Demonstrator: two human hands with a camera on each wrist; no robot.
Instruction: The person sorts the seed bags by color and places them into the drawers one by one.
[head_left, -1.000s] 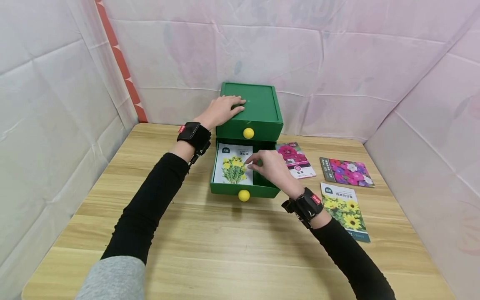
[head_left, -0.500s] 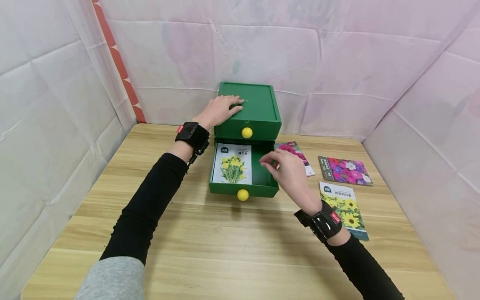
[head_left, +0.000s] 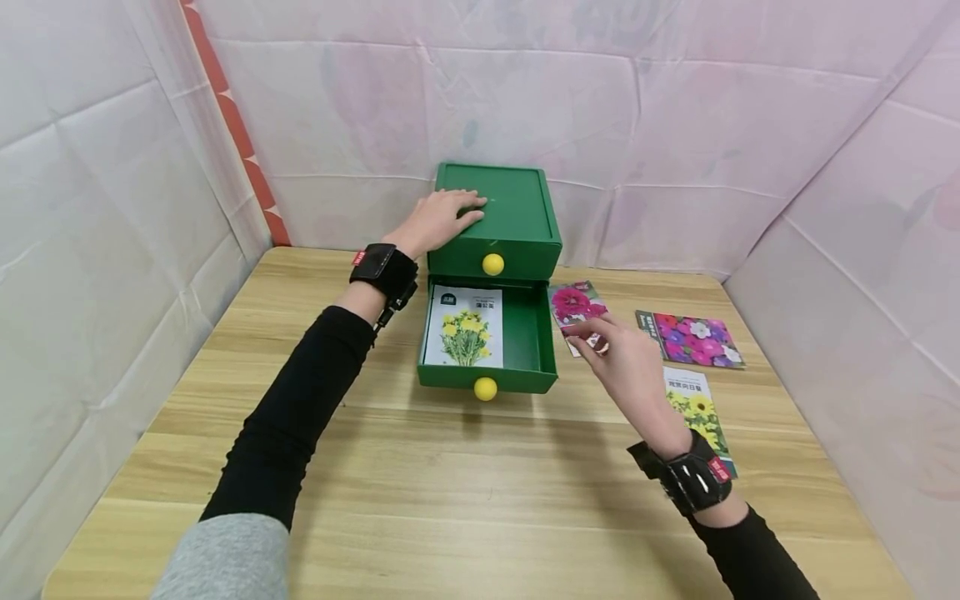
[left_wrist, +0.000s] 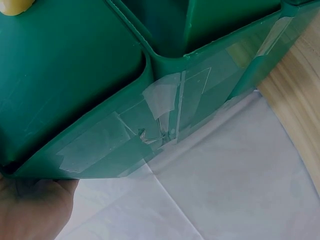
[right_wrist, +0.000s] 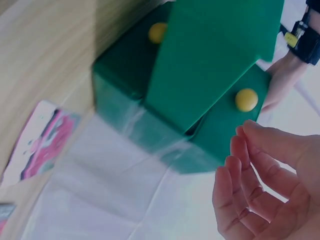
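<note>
A green two-drawer box [head_left: 517,208] stands at the back of the wooden table [head_left: 465,483]. Its lower drawer [head_left: 536,342] is pulled out, and a yellow-flower seed packet [head_left: 465,327] lies flat inside on the left. My left hand [head_left: 446,217] rests flat on the box's top; in the left wrist view only the palm [left_wrist: 30,210] and the taped box side [left_wrist: 150,120] show. My right hand [head_left: 592,337] hovers with relaxed fingers [right_wrist: 250,190] over the near edge of a pink-flower packet [head_left: 572,302] just right of the drawer, holding nothing.
A mixed-flower packet [head_left: 693,337] and a sunflower packet [head_left: 701,412] lie on the table to the right. Yellow knobs [head_left: 492,264] [head_left: 485,388] sit on both drawer fronts. White fabric walls close in the back and sides.
My right hand has let go of the yellow-flower packet, left the drawer and moved right to the pink-flower packet. The left hand has stayed on the box.
</note>
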